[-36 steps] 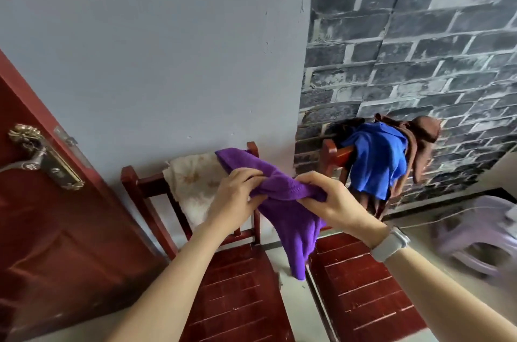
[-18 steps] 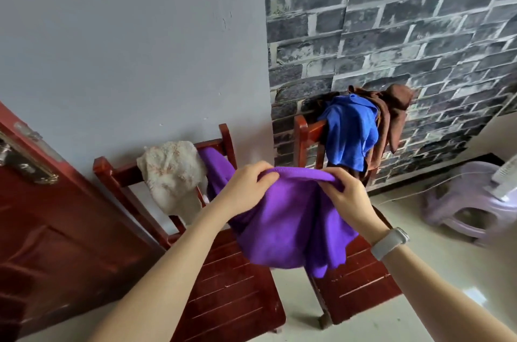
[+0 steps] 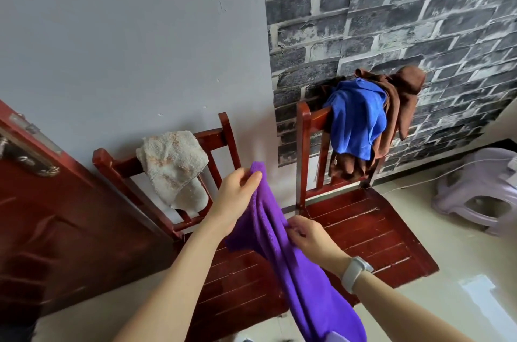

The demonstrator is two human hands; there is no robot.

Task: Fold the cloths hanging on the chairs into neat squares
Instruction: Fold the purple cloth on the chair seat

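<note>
A purple cloth (image 3: 302, 280) hangs long and bunched in front of the two red wooden chairs. My left hand (image 3: 237, 196) pinches its top corner, held up. Lower down, my right hand (image 3: 307, 235), with a white watch on the wrist, grips the cloth's edge. A cream towel (image 3: 173, 165) is draped over the back of the left chair (image 3: 112, 165). A blue cloth (image 3: 358, 120) lies over a brown cloth (image 3: 402, 95) on the back of the right chair (image 3: 363, 224).
A dark red door (image 3: 56, 229) with a metal handle stands at the left. A grey wall and a brick-pattern wall are behind the chairs. A pale purple plastic stool (image 3: 475, 193) sits on the tiled floor at the right.
The purple cloth was spread wide between both hands; now it hangs narrow. My left hand rose with a corner, my right hand dropped lower along the edge. The view tilted down.
</note>
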